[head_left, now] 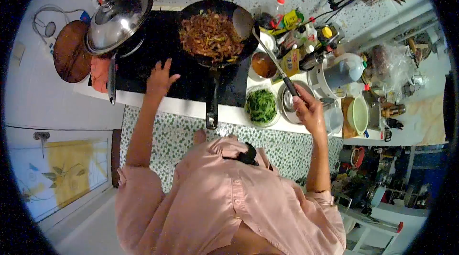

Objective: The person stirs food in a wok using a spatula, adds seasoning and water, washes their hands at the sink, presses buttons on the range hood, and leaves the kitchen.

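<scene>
My right hand (309, 108) is closed around the black handle of a metal spatula (276, 60). Its broad blade rests at the right inner side of a black wok (217, 5). Browned strips of food with a few yellow-green pieces (209, 36) fill the wok, whose handle points toward me. My left hand (161, 79) is held with fingers spread over the front of the black stovetop (191, 83), left of the wok handle, holding nothing. Beyond it on the left stands a long-handled pan (113, 78) under a domed steel lid (119, 21).
On the right of the counter are a bowl of chopped greens (261, 105), a bowl of brown sauce (264, 65), and several bottles (313, 47). A green basin (357, 115) sits farther right. A round wooden board (71, 51) leans at the left wall.
</scene>
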`<state>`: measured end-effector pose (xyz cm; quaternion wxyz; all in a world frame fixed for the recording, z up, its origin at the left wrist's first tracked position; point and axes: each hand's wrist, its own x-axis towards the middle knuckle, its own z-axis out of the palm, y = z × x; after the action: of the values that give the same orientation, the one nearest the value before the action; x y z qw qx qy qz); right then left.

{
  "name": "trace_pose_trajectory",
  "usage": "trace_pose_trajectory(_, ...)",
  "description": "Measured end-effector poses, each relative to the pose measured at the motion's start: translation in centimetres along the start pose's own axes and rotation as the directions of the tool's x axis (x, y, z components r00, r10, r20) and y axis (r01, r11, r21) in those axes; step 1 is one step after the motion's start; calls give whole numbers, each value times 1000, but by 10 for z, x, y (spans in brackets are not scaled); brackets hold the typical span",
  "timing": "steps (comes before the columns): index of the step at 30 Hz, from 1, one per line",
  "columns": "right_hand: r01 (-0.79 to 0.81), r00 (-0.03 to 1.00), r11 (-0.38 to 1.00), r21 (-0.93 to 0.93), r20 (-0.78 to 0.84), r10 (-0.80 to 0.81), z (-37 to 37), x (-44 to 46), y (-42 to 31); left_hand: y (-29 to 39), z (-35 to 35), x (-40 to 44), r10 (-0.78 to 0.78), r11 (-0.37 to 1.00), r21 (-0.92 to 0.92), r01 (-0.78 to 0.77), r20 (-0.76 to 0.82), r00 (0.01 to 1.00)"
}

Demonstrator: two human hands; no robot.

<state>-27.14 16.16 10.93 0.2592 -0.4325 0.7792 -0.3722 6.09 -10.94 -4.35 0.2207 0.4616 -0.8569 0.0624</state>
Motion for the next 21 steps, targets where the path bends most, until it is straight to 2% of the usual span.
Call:
trace_pose_trajectory(1,120,992,986,-120,-25,-124,-9,18,1,17,-10,-2,-111,947,-281,158,178,978)
trace_pose_trajectory(2,107,994,949,-298,63,-92,-20,36,-13,34,-20,-8,-149,797,-498,341,385,911)
trace_pose_trajectory(3,284,958,892,-351,74,-276,-24,59,-18,55,-32,-16,-93,387,-694,606,625,775)
trace_pose_trajectory(4,289,957,847,-447,139,-253,-28,95,-8,79,-45,-27,91,-112,-614,781,777,623)
trace_pose_trajectory(5,403,915,798,-448,168,-368,-26,113,-25,101,-57,-32,192,-350,-507,788,784,590)
trace_pose_trajectory(6,283,958,754,-593,220,-186,-25,145,-32,119,-66,-33,299,-555,-347,756,764,571)
trace_pose_trajectory(7,363,926,806,-467,280,-255,-21,176,-31,133,-74,-32,291,-621,-299,724,770,568)
trace_pose_trajectory(9,282,914,867,-410,390,-113,-1,209,-64,145,-66,-30,260,-759,-190,623,789,557)
trace_pose_trajectory(10,395,884,805,-443,421,-203,14,202,-91,146,-54,-31,263,-762,-186,621,787,559)
trace_pose_trajectory(11,500,842,730,-465,457,-286,23,195,-114,146,-43,-32,358,-826,-75,559,697,622)
trace_pose_trajectory(12,500,841,732,-463,463,-282,26,193,-121,146,-43,-33,427,-865,48,499,593,683)
trace_pose_trajectory(13,703,707,528,-476,543,-453,30,191,-124,149,-45,-33,394,-883,47,467,615,683)
trace_pose_trajectory(14,844,529,278,-460,624,-575,31,188,-127,149,-47,-32,394,-882,49,469,621,677)
trace_pose_trajectory(15,843,532,286,-456,626,-570,28,175,-134,149,-48,-32,383,-883,29,469,623,682)
trace_pose_trajectory(17,818,485,-26,-574,714,-504,13,133,-153,150,-45,-33,386,-885,27,466,604,698)
trace_pose_trajectory(19,727,596,-167,-666,733,-328,-12,103,-168,151,-44,-31,375,-885,17,465,619,690)
trace_pose_trajectory(21,663,648,-184,-725,680,-343,-34,78,-185,151,-48,-32,357,-886,9,464,651,670)
